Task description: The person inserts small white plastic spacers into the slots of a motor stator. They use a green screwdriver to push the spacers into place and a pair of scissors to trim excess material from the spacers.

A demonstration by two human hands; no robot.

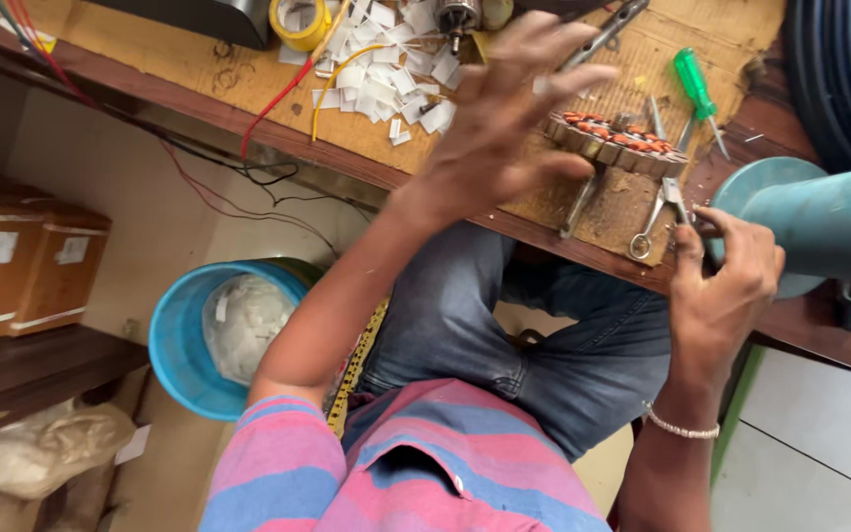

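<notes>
Cardboard-topped bench [248,74] bears a round copper-wound stator [615,140]; left hand [504,113] spread wide, right hand [726,281] pinching pliers [670,202].

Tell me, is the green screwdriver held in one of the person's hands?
No, the green screwdriver lies on the workbench, apart from both the left hand and the right hand.

Wooden workbench [248,84], pale floor [150,217], blue bin [174,345], dark shelf [32,365], white cabinet [819,433].
</notes>
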